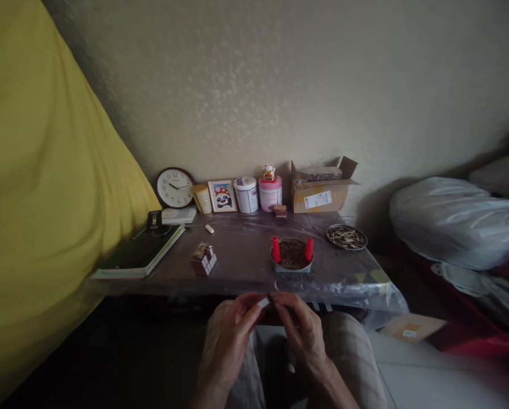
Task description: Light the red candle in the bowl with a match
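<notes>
Above my lap, just in front of the table edge, my left hand (237, 329) and my right hand (299, 326) meet at the fingertips. A small flat white piece with a dark end (263, 302) is pinched between them. The left thumb presses by its white part, and the right fingers close at its dark end. Its kind is too small to make out. Beyond the hands stands a round tin (292, 268) filled with dark, crumbly stuff, with two upright red tubes (275, 250) at its sides. A block with white square faces (205, 262) sits farther left.
A plate of thin pale sticks (346, 237) lies at the right. Along the wall are a clock (175, 187), a framed panda picture (222, 197), two canisters (246, 195) and an open cardboard box (320, 196). A green book (139, 250) lies left, beside a yellow curtain (58, 159).
</notes>
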Motion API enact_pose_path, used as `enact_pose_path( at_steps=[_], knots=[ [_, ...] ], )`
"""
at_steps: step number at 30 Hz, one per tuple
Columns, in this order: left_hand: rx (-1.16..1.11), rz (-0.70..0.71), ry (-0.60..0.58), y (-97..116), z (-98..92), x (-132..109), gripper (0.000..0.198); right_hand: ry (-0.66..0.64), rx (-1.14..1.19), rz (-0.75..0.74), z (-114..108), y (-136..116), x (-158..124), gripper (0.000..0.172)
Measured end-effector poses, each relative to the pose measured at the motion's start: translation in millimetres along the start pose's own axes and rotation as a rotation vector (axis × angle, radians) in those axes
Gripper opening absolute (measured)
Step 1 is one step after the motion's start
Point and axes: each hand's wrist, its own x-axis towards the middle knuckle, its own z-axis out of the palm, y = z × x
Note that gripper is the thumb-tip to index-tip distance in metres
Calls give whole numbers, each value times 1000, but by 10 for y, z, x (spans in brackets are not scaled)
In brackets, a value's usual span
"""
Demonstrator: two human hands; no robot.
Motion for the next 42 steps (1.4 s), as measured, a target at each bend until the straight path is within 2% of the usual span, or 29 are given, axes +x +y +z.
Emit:
enact_pose_path(
  at_steps=[3, 8, 13, 20, 24, 30, 36, 40, 42],
  knots=[
    [28, -43, -7, 95, 59, -16, 20, 35, -7, -22, -27, -14, 14, 16],
    [56, -21, -5, 182, 99, 46, 22, 75, -22, -66, -30, -22, 94, 15],
    [-3, 10, -60, 201, 65, 211, 26, 113, -66, -99, 1, -13, 239, 15],
    [-19, 35, -106, 301, 57, 540, 29, 235, -117, -152, 13, -32, 512, 15],
    [-12, 45, -140, 324, 42, 688, 27, 224, -144, -175, 80, -1, 612, 16],
    [-27, 26, -147, 255, 13, 772, 21, 162, -199, -163, 199, 176, 666, 15],
    [-22, 6, -129, 233, -13, 814, 20, 221, -152, -196, 146, 96, 690, 23],
    [-42, 14, -149, 286, 16, 782, 19, 72, -257, -243, 208, 331, 676, 17],
    [-38, -1, -160, 314, 14, 769, 18, 162, -318, -154, 201, 485, 674, 13]
  ],
)
